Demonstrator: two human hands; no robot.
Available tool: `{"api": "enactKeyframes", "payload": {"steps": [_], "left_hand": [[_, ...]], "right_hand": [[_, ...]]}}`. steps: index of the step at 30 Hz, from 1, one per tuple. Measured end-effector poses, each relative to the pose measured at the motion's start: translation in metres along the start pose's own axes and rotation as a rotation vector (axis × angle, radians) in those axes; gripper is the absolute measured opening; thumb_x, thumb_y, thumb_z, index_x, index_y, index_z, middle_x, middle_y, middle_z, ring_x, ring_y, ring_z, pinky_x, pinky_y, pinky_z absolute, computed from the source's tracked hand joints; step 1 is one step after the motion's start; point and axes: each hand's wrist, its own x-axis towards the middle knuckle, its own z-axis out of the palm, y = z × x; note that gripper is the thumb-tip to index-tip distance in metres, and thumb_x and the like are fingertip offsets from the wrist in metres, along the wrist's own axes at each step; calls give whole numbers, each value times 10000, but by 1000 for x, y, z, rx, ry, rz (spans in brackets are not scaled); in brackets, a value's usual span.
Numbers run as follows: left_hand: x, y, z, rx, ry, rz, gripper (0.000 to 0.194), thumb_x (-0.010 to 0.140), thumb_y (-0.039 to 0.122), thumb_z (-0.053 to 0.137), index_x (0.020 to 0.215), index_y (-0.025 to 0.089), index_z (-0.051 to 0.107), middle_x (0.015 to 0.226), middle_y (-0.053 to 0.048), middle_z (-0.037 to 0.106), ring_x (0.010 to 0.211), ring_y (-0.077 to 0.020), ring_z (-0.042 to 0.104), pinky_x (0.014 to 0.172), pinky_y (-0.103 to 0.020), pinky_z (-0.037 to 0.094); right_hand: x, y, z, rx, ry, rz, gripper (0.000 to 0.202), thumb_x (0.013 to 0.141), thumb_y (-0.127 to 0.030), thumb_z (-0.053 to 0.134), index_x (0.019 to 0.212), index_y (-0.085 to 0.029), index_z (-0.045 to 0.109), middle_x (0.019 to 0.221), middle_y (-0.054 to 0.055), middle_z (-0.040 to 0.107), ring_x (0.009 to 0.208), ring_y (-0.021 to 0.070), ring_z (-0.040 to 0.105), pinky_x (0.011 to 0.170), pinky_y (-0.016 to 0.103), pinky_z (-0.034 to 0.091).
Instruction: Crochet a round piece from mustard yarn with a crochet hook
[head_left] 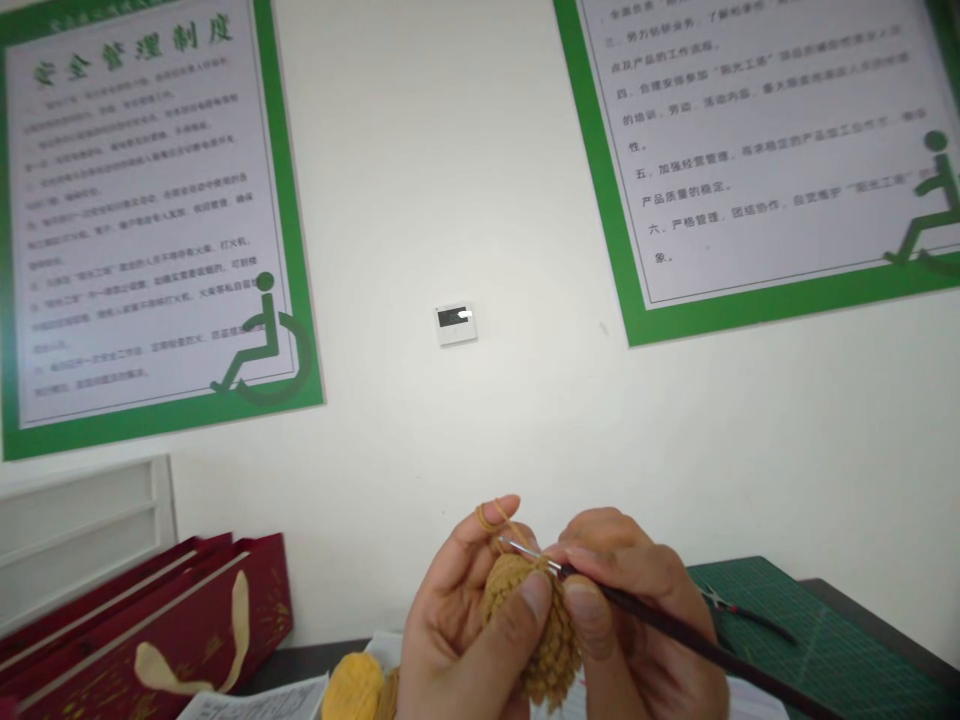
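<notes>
The left hand (476, 625) grips tan crochet work (541, 640); the right hand (637, 600) holds a crochet hook (660, 622) against it.

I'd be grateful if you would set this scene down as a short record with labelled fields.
Left hand: the left hand holds a tan crocheted piece, with yarn looped over a raised finger
Right hand: the right hand grips a dark-handled hook, its metal tip near the raised finger
Left side: dark red bags with pale handles; yellow yarn ball
Right side: pliers-like tool on a green mat
Wall: two green-framed posters, small white device between them
</notes>
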Motion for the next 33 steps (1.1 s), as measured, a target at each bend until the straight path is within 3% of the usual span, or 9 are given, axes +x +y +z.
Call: {"api": "enactKeyframes", "payload": {"steps": [15,20,26,33], "left_hand": [[1,2,-1,7,-55,-21,483,561,167,943,1015,245,797,756,-6,689,646,-102,587,648,-235,486],[1,2,-5,40,-110,-26,532,590,167,916,1096,254,777,763,-10,669,688,-134,608,664,-254,491],[5,3,-13,52,-202,-97,647,602,175,899,1217,264,721,790,-24,654,783,-190,647,725,-295,524],[11,4,-15,-34,-426,-174,619,644,142,882,1237,195,715,711,-13,641,635,-109,588,635,-211,456]], "right_hand": [[-2,1,3,148,7,128,167,969,-194,568,1069,-287,664,865,23,624,876,184,573,710,312,505],[-3,0,6,345,50,352,75,957,-335,606,975,-299,669,852,2,565,792,162,529,655,296,448],[4,-5,-1,526,16,630,220,966,-443,551,860,-262,620,724,-20,500,649,135,440,605,282,365],[16,-10,-10,621,-34,748,232,972,-460,537,870,-254,571,634,-45,459,540,103,315,482,242,209]]}}
